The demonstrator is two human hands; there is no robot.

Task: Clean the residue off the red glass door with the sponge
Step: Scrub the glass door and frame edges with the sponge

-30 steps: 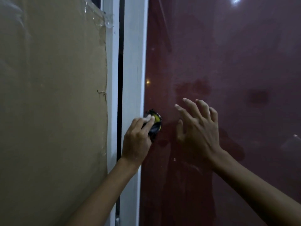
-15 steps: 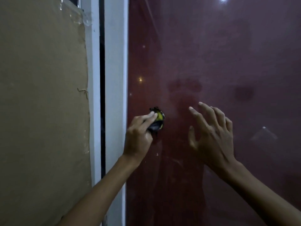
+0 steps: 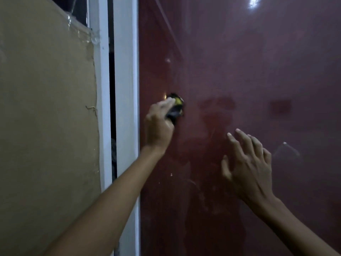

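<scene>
The red glass door [image 3: 249,74] fills the right two thirds of the view and shows smears and small pale specks low down. My left hand [image 3: 159,124] grips a dark sponge with a yellow patch [image 3: 176,106] and presses it against the glass near the door's left edge. My right hand [image 3: 247,163] is lower and to the right, fingers spread and straight, close to or touching the glass; contact cannot be told.
A white door frame [image 3: 126,71] runs vertically left of the glass, with a dark gap [image 3: 111,89] beside it. A brown cardboard sheet [image 3: 46,117] taped at its top covers the panel on the left.
My left hand has slid the sponge up the glass and a little away from the white frame. My right hand has stayed lower, spread near the glass.
</scene>
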